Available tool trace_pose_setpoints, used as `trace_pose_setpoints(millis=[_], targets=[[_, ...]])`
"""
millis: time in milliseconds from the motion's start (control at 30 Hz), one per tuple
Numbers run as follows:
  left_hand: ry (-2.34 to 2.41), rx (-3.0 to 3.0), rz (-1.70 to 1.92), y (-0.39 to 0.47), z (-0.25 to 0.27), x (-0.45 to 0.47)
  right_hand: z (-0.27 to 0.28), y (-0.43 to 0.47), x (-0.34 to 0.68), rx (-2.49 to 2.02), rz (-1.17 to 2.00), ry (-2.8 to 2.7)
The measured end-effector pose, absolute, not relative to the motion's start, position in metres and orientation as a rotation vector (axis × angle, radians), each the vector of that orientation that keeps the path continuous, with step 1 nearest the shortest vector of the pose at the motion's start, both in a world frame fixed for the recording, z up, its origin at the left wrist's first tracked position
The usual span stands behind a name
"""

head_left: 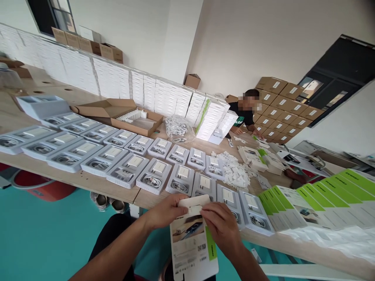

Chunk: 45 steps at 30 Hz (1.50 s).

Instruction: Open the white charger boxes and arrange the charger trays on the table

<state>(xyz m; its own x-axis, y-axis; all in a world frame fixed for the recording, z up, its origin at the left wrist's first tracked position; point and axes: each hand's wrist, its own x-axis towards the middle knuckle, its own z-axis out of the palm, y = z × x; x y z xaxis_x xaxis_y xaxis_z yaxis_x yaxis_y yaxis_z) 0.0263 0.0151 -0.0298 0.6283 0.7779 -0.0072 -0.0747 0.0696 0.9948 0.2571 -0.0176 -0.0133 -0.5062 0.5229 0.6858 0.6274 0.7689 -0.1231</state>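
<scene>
My left hand (168, 210) grips the top left corner of a printed white and green packaging box (189, 246), its thumb lying over the top flap. My right hand (221, 226) pinches the top right corner by the slotted white flap (193, 203). The box hangs upright in front of the table edge, its printed back towards me. Just beyond my hands are pale plastic trays (154, 175), each with a white charger block and most with a coiled cable. Whether the box holds anything cannot be seen.
Green-and-white printed boxes (331, 195) lie overlapping at the right. A heap of small white slips (236, 169) sits beyond the trays. Across the table a person (244, 113) works near stacked white boxes (211, 119). An open carton (117, 113) lies behind the trays; a red basin (43, 185) is below.
</scene>
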Motion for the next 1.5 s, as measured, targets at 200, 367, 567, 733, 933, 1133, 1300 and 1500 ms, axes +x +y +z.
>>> trace_pose_setpoints(millis=[200,367,567,733,933,1133,1300,1500], targets=[[0.687,1.476,0.745,0.005,-0.014,0.026,-0.01,-0.023,0.259,-0.778,-0.245,-2.232],[0.647,1.462,0.775,0.002,-0.005,0.026,-0.008,-0.028,0.253,-0.732,-0.261,-2.227],[0.627,1.357,0.799,0.0,0.0,0.02,-0.001,-0.034,0.246,-0.687,-0.271,-2.196],[0.644,1.346,0.815,-0.003,0.002,0.017,-0.001,-0.035,0.248,-0.713,-0.432,-2.28],[0.624,1.322,0.837,-0.009,0.005,0.015,0.001,-0.038,0.241,-0.783,-0.52,-2.237],[0.619,1.386,0.831,-0.015,0.002,0.021,0.011,-0.037,0.235,-0.823,-0.435,-2.191],[0.698,1.47,0.862,-0.017,0.004,0.021,0.02,-0.033,0.25,-1.057,-0.106,-2.177],[0.74,1.592,0.878,-0.022,0.013,0.021,0.034,-0.033,0.257,-1.282,0.457,-2.124]])
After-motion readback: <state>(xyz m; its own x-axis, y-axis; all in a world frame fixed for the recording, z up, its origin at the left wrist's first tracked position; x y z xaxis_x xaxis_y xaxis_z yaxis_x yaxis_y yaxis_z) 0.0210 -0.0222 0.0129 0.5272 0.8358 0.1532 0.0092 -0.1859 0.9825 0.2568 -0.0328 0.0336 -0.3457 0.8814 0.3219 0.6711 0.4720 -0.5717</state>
